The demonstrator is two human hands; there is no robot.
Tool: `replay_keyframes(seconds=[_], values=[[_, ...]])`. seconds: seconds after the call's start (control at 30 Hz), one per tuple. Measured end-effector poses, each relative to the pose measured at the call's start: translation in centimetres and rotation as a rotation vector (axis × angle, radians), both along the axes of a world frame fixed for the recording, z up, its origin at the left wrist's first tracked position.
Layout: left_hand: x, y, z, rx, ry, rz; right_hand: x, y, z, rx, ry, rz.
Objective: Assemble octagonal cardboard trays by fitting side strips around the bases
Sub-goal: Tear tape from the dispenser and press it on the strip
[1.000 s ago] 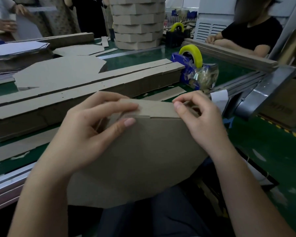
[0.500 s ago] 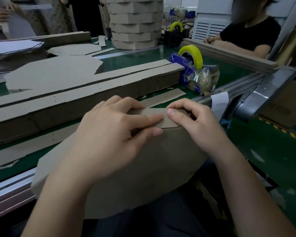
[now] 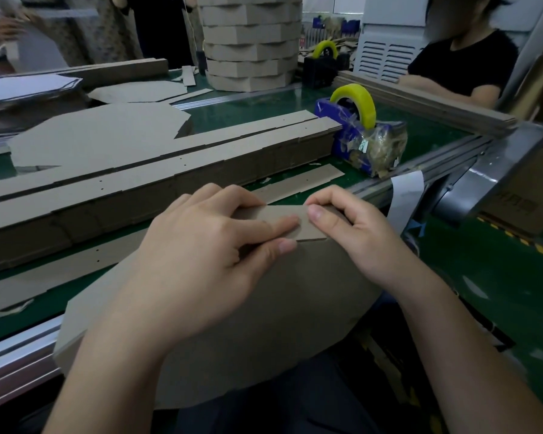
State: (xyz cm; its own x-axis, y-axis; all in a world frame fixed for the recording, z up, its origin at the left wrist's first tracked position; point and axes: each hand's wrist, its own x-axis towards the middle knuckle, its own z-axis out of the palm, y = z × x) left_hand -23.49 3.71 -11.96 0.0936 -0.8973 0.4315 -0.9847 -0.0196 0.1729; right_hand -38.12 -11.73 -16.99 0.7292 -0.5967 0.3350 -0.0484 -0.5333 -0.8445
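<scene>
A large brown cardboard base [image 3: 295,314] leans from my lap against the table's near edge. Along its top edge sits a side strip [image 3: 308,225], folded over the base. My left hand [image 3: 201,255] lies over the strip's left part, fingers stretched along it and thumb under its lower edge, pinching it to the base. My right hand [image 3: 355,233] pinches the strip's right end between thumb and curled fingers. The rest of the strip is hidden behind the base and my hands.
Long stacks of side strips [image 3: 157,170] lie across the green table [image 3: 264,108], with flat octagonal bases [image 3: 101,136] behind. A blue tape dispenser with a yellow roll [image 3: 358,126] stands at right. Finished trays [image 3: 251,42] are stacked at the back. Other people sit and stand around.
The base tipped lower toward me and shifted left. My left hand slid right along the strip until its fingertips met my right thumb.
</scene>
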Motion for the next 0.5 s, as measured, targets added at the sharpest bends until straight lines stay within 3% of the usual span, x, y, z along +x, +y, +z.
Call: replay_keyframes(seconds=[0.23, 0.4, 0.5], values=[[0.1, -0.4, 0.1, 0.005, 0.016, 0.003, -0.3, -2.7, 1.0, -0.006, -0.063, -0.09], [0.1, -0.5, 0.1, -0.002, 0.015, -0.002, -0.7, -12.9, 2.2, -0.088, -0.053, -0.595], [-0.1, -0.8, 0.0, 0.002, 0.011, -0.002, -0.3, -19.1, 2.6, -0.128, 0.075, -0.805]])
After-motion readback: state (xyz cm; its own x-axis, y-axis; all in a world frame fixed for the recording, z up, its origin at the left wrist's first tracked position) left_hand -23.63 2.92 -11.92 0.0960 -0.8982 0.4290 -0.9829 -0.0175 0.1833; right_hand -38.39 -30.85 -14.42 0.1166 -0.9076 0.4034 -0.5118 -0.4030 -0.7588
